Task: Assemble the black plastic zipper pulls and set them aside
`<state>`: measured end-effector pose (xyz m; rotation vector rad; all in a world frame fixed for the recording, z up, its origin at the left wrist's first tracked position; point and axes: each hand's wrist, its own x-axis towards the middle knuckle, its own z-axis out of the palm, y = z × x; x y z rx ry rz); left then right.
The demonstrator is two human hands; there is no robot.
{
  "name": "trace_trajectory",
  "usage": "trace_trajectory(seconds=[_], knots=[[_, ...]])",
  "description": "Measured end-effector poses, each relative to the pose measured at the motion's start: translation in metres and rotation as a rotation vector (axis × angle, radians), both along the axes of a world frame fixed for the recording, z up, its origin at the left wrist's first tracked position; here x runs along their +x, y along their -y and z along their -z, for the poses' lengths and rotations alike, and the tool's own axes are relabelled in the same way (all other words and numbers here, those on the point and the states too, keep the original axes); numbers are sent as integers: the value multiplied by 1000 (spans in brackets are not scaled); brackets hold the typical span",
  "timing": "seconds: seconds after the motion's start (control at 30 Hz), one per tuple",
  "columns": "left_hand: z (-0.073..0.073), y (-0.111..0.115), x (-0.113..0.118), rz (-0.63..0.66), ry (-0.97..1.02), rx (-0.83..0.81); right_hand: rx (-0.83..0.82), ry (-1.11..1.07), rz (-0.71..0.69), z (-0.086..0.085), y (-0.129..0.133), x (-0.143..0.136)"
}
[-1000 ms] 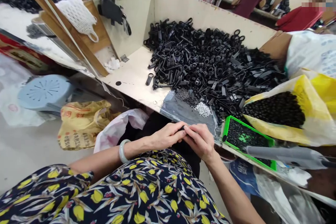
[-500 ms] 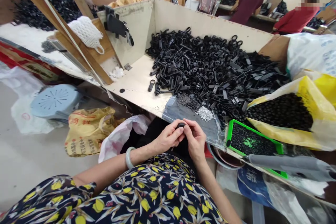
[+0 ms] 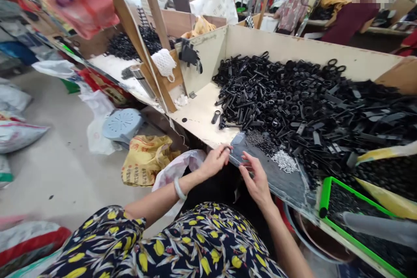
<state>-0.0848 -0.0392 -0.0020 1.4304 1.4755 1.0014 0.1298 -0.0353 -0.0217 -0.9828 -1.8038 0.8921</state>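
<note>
Left hand: grip pinching a small dark part, thumb against fingers, right at the front edge of the counter; most of the part is hidden, exact shape can't be told. Right hand: grip spread, fingers loosely bent, nothing seen in it, just beside the near edge of the gray mat. Main risk: a drop. Only the left fingertips hold the part and the right hand is apart from it, so a slack pinch could let it fall off the edge toward the lap or the pale sack below. Second: a knock. Silver pins and tiny dark bits lie loose on the mat, close together with no divider, so a careless right-hand sweep could mix or scatter them. Third: mix-up. The part is dark like the heap of black pieces behind, so if it lands there it'd be hard to pick out. Green tray sits well right of both hands, looks low risk, though a wide right-elbow swing might bump it.
</note>
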Motion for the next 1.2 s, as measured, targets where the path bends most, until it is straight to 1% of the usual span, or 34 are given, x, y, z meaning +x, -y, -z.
trace_trajectory(seconds=[0.07, 0.1, 0.17, 0.2, 0.27, 0.3, 0.37, 0.5, 0.6, 0.73, 0.83, 0.93, 1.0, 1.07, 1.13, 1.2], knots=[[-6, -30, -44, -250, -315, 8, 63, 124, 59, 2, -5, 22], [-10, -46, -66, -322, -386, 14, 99, 193, 98, 4, -7, 34], [-15, -79, -104, -401, -474, 13, 174, 307, 163, 9, -11, 55], [-15, -95, -118, -417, -512, 4, 207, 343, 186, 13, -13, 62], [-13, -120, -136, -414, -569, -24, 256, 380, 218, 19, -15, 71], [-12, -129, -140, -401, -592, -38, 272, 386, 232, 22, -15, 72], [-8, -140, -145, -366, -634, -59, 284, 391, 247, 25, -14, 71], [-5, -150, -157, -263, -692, -56, 252, 406, 229, 23, -12, 65], [-4, -160, -167, -196, -742, -17, 218, 398, 219, 20, -13, 65], [-3, -165, -171, -196, -783, 42, 232, 405, 242, 22, -11, 69], [-1, -160, -171, -276, -809, 101, 274, 421, 249, 28, -14, 71], [2, -148, -169, -349, -831, 152, 289, 407, 242, 30, -17, 70], [6, -139, -165, -340, -833, 167, 286, 396, 236, 29, -18, 68], [10, -133, -161, -302, -825, 171, 282, 391, 233, 25, -17, 66], [12, -130, -158, -278, -809, 168, 280, 388, 235, 22, -15, 63], [12, -131, -157, -294, -807, 158, 274, 392, 231, 20, -14, 62]])
